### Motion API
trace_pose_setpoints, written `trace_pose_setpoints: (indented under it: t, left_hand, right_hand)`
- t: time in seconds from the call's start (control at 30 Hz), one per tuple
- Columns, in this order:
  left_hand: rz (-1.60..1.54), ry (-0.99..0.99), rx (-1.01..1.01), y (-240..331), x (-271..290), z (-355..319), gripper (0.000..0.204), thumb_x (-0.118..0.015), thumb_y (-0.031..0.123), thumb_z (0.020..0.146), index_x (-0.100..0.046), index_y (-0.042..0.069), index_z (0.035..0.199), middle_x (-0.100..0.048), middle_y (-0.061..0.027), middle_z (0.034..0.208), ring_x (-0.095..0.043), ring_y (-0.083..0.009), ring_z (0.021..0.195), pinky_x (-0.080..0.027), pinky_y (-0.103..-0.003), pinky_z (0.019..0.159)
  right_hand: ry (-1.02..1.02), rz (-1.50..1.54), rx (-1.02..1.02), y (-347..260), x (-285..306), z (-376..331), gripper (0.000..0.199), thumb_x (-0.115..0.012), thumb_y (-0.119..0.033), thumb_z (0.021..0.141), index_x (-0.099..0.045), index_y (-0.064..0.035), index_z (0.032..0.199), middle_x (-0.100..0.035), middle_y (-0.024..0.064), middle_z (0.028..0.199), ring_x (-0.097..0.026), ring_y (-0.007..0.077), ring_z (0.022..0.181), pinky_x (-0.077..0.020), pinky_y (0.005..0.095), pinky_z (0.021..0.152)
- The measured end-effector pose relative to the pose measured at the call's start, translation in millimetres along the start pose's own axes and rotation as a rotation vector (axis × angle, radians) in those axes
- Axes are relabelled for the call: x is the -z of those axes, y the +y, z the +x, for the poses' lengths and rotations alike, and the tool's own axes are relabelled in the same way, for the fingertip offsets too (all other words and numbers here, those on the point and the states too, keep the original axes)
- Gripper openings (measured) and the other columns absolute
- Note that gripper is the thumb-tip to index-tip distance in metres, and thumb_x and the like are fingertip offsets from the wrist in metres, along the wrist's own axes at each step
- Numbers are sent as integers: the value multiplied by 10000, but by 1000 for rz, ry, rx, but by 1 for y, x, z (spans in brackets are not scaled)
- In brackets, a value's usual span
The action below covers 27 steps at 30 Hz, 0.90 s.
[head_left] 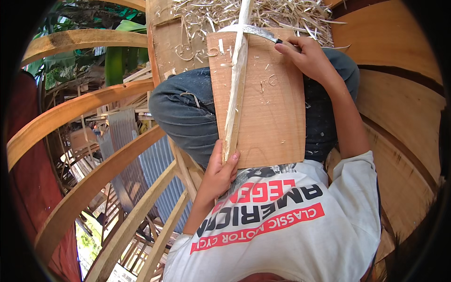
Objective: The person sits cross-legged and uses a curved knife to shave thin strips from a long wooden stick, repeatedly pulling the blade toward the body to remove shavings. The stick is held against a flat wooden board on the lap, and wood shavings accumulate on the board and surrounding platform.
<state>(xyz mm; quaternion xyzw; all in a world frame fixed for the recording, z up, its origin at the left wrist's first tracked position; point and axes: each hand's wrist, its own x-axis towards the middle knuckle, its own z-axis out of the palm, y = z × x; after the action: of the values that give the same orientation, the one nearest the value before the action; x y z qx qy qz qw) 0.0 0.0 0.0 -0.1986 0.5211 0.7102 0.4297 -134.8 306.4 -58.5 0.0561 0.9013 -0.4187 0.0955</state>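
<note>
My left hand [222, 167] is closed around the near end of a long, pale wooden stick [237, 77] with roughly whittled sides. The stick runs away from me over a flat wooden board [272, 113] lying across my lap. In my right hand [307, 55] is the black handle of a knife [257, 32]. Its curved metal blade reaches left and meets the stick near the board's far edge. A few curled shavings [270, 81] are scattered on the board.
Beyond the board, a heap of wood shavings [291, 16] covers the plank floor [164, 35]. Curved wooden rails [94, 101] stand open on the left, with corrugated metal sheets [162, 169] below. Wide wooden panels [399, 98] rise on the right. My crossed legs [185, 110] support the board.
</note>
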Motion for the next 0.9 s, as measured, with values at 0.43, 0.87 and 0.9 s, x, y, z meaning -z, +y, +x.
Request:
trace_pose_setpoints:
  t: [0.43,0.87,0.9]
  left_hand:
    - [12,26,23,3,1,-6,295,-468,106,968,-361,67,1240,-443,18,790,-327,-22,512,-282,-178,423]
    - [-31,-26,8,4,1,3,262,-472,105,965,-374,96,1208,-435,27,794,-329,-27,527,-282,-179,426]
    - [-51,-37,34,4,4,0,255,-476,107,968,-372,106,1201,-446,34,801,-337,-25,535,-294,-179,433]
  right_hand:
    - [-99,31,-24,-22,-13,-12,433,-642,-386,860,-621,47,845,-610,156,677,-596,221,620,-462,333,578]
    - [159,-195,41,-6,-11,-1,394,-618,-404,861,-606,-13,816,-626,186,680,-628,362,647,-493,423,595]
    - [158,-228,36,-8,-14,-4,386,-612,-401,865,-598,-18,816,-626,181,678,-632,361,652,-497,429,600]
